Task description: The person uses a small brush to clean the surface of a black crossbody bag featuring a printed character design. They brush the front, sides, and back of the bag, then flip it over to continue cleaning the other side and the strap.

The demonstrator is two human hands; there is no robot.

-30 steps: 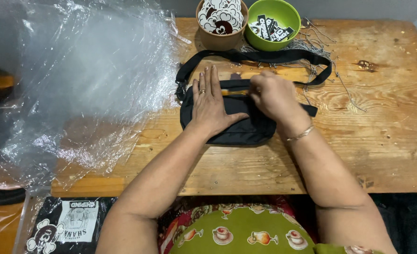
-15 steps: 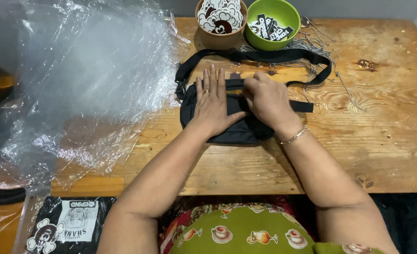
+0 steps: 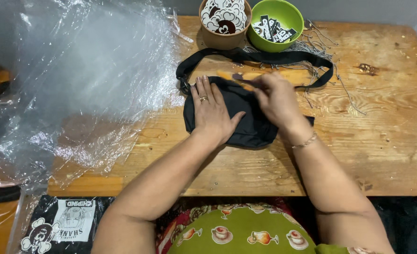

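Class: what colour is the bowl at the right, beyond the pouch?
The bowl is bright lime green, seen in the head view.

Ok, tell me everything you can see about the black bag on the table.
The black bag is a small soft pouch, fabric by the look of it, lying flat on the wooden table. Its long black strap loops away toward the two bowls. The left hand presses flat on its left half; the right hand works at its top edge, fingers blurred.

Matt black cloth pouch (image 3: pixel 246 120), rough worn wooden table (image 3: pixel 387 141), glossy crinkled clear plastic sheet (image 3: pixel 86 80)
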